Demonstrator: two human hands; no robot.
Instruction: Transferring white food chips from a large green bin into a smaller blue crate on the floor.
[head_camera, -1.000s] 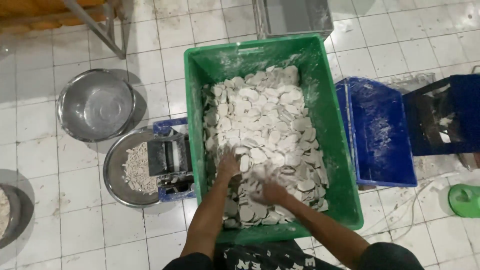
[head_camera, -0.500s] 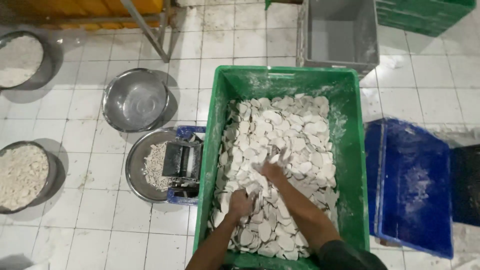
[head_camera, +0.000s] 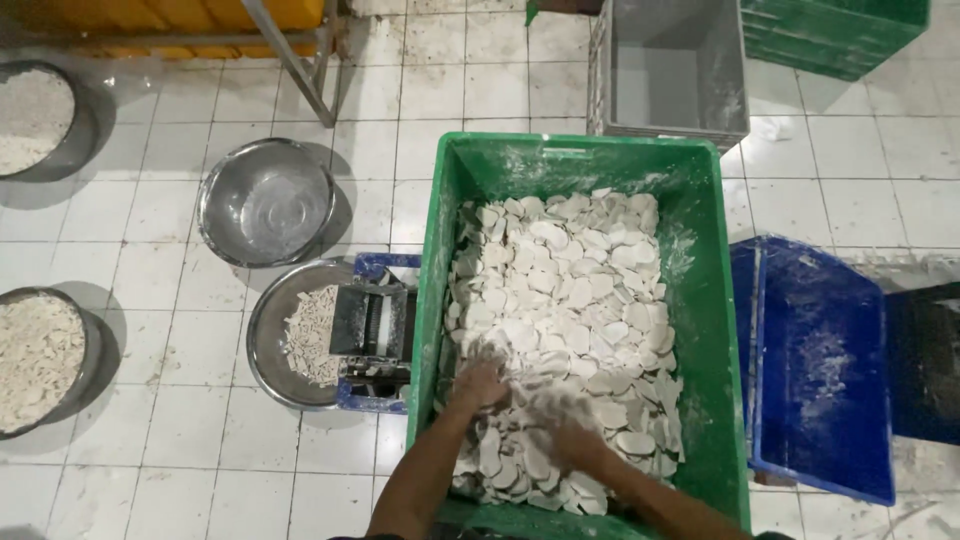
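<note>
Lower centre of frame: the left hand (head_camera: 480, 385) and right hand (head_camera: 560, 430) dig into pale, floury, thin oval dough chips (head_camera: 565, 300) heaped in a green plastic crate (head_camera: 705, 300). Light, brittle, dusty pieces, best scooped from beneath; each grip looks loosely curled, though blurred.

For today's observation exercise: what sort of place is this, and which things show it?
Probably a small food-production workshop: a green crate full of floury white discs, steel bowls on the tiled floor, and a small cutting machine.

White tiled floor (head_camera: 150, 470) bears green crate (head_camera: 710, 330); blue crate (head_camera: 815, 370); steel bowls (head_camera: 265, 200).
</note>
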